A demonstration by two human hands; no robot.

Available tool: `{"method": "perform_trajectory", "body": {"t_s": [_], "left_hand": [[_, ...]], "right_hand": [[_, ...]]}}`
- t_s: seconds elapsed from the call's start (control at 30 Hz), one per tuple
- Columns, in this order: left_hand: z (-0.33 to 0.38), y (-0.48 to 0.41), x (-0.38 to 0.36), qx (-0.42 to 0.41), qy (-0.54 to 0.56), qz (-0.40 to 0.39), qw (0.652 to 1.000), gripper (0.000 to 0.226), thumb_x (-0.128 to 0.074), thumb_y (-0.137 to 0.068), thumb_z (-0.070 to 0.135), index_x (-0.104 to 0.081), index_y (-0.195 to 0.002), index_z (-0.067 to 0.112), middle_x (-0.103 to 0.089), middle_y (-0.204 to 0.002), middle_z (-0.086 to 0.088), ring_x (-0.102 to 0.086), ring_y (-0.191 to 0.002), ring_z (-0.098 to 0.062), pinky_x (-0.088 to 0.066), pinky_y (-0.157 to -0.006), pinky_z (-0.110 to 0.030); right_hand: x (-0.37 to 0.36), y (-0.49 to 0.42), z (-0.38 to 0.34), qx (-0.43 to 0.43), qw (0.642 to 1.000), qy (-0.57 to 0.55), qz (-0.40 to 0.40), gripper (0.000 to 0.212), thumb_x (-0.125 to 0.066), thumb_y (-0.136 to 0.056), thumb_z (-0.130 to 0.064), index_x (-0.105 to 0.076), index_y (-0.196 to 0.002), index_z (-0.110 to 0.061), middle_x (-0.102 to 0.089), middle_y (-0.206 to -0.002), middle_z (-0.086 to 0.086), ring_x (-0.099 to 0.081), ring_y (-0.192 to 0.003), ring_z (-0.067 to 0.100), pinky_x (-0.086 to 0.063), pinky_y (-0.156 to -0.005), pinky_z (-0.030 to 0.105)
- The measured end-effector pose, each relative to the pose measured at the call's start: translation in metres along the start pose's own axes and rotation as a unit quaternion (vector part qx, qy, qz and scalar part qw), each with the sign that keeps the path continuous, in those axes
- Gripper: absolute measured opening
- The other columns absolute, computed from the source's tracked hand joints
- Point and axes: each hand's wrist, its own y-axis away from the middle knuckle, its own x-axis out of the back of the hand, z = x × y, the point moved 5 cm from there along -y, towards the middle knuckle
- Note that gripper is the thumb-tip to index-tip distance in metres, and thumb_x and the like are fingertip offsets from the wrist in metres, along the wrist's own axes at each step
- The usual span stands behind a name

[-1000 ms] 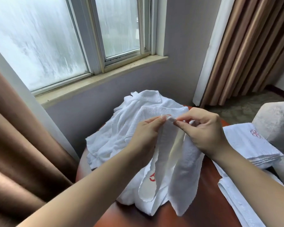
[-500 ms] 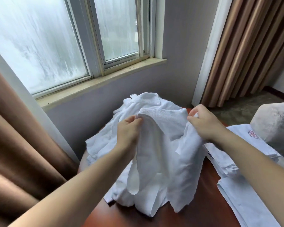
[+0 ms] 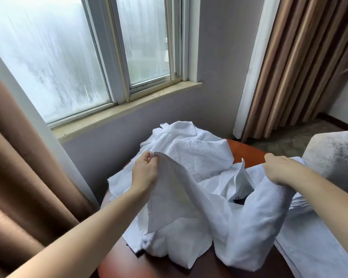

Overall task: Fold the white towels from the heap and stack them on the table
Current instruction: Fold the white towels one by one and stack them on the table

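Both hands are pinched shut on one white towel: the left hand bunches a top corner in its fingers, the right hand grips the opposite edge, well apart from it, so the cloth sags between them in a soft, rumpled drape above the table. It is plain terry with a hemmed border. Behind it lies the heap of white towels. A small dark mark shows in a fold, too small to read. Folded towels lie at the right.

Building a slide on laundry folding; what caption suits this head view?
Both hands, left and right, spread a white towel above the heap.
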Motion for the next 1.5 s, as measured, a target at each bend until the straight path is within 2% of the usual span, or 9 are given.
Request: {"method": "perform_trajectory", "body": {"t_s": [0.13, 0.3, 0.47, 0.73, 0.97, 1.1, 1.23, 1.37, 1.5], "left_hand": [[-0.003, 0.011, -0.009, 0.012, -0.016, -0.032, 0.999, 0.013, -0.042, -0.092, 0.016, -0.046, -0.080, 0.011, -0.040, -0.069, -0.001, -0.037, -0.064, -0.016, -0.033, -0.057, -0.029], [0.003, 0.032, -0.023, 0.002, -0.003, -0.042, 0.999, 0.014, -0.044, -0.095, 0.021, -0.048, -0.082, 0.015, -0.047, -0.073, -0.004, -0.043, -0.067, -0.016, -0.039, -0.060, -0.033], [0.012, 0.069, -0.027, 0.005, 0.027, -0.020, 0.999, 0.021, -0.056, -0.093, 0.027, -0.045, -0.079, 0.016, -0.047, -0.075, -0.002, -0.045, -0.068, -0.016, -0.040, -0.062, -0.031], [0.008, 0.127, -0.022, 0.053, 0.043, 0.040, 0.997, 0.032, -0.061, -0.091, 0.034, -0.042, -0.072, 0.018, -0.043, -0.069, -0.002, -0.041, -0.064, -0.015, -0.034, -0.059, -0.028], [0.018, 0.150, 0.012, 0.076, 0.064, 0.078, 0.992, 0.025, -0.051, -0.097, 0.032, -0.049, -0.081, 0.014, -0.050, -0.076, -0.001, -0.047, -0.071, -0.016, -0.041, -0.068, -0.029], [0.042, 0.156, 0.008, 0.077, 0.084, 0.040, 0.993, 0.025, -0.048, -0.099, 0.032, -0.047, -0.081, 0.014, -0.051, -0.077, -0.005, -0.047, -0.066, -0.016, -0.041, -0.060, -0.028], [0.067, 0.170, -0.017, 0.068, 0.096, -0.035, 0.992, 0.027, -0.049, -0.100, 0.031, -0.049, -0.076, 0.017, -0.054, -0.067, -0.001, -0.051, -0.057, -0.013, -0.043, -0.050, -0.021], [0.081, 0.174, -0.033, 0.037, 0.116, -0.097, 0.988, 0.026, -0.050, -0.099, 0.028, -0.063, -0.104, 0.007, -0.072, -0.096, -0.011, -0.069, -0.091, -0.024, -0.053, -0.086, -0.039], [0.084, 0.168, -0.026, -0.003, 0.133, -0.111, 0.985, 0.020, -0.048, -0.100, 0.024, -0.060, -0.085, 0.019, -0.068, -0.070, 0.009, -0.063, -0.069, -0.009, -0.048, -0.068, -0.026]], "right_hand": [[-0.006, 0.007, 0.002, 0.021, 0.993, -0.113, 0.008, 0.017, -0.034, -0.102, -0.026, -0.047, -0.106, -0.014, -0.057, -0.122, 0.016, -0.051, -0.101, 0.031, -0.040, -0.082, 0.035], [-0.011, 0.019, -0.003, 0.091, 0.938, -0.334, 0.029, 0.015, -0.064, -0.090, -0.028, -0.056, -0.084, -0.017, -0.056, -0.093, 0.001, -0.052, -0.091, 0.022, -0.037, -0.073, 0.030], [-0.014, 0.044, 0.004, 0.102, 0.862, -0.496, -0.013, 0.028, -0.080, -0.076, -0.016, -0.058, -0.092, -0.011, -0.056, -0.091, -0.002, -0.053, -0.084, 0.013, -0.041, -0.068, 0.026], [-0.043, 0.073, 0.033, 0.060, 0.757, -0.633, -0.149, 0.033, -0.078, -0.077, -0.018, -0.068, -0.104, -0.003, -0.071, -0.102, 0.019, -0.066, -0.100, 0.032, -0.050, -0.096, 0.043], [-0.030, 0.077, 0.050, 0.032, 0.745, -0.660, -0.086, 0.022, -0.064, -0.089, -0.034, -0.058, -0.108, -0.025, -0.057, -0.108, 0.004, -0.052, -0.098, 0.023, -0.041, -0.083, 0.031], [0.001, 0.093, 0.030, 0.079, 0.734, -0.669, -0.085, 0.012, -0.061, -0.093, -0.028, -0.059, -0.101, -0.018, -0.055, -0.098, 0.004, -0.051, -0.091, 0.021, -0.039, -0.079, 0.031], [0.017, 0.130, -0.027, 0.184, 0.737, -0.634, -0.143, 0.018, -0.058, -0.095, -0.030, -0.063, -0.103, -0.014, -0.061, -0.103, 0.005, -0.057, -0.097, 0.018, -0.048, -0.094, 0.033], [0.034, 0.167, -0.068, 0.257, 0.725, -0.624, -0.139, 0.023, -0.052, -0.099, -0.032, -0.054, -0.081, -0.017, -0.055, -0.072, -0.002, -0.050, -0.065, 0.010, -0.040, -0.059, 0.022], [0.043, 0.173, -0.073, 0.294, 0.726, -0.615, -0.088, 0.024, -0.054, -0.097, -0.034, -0.051, -0.080, -0.018, -0.047, -0.069, -0.003, -0.041, -0.065, 0.010, -0.035, -0.057, 0.022]]}}
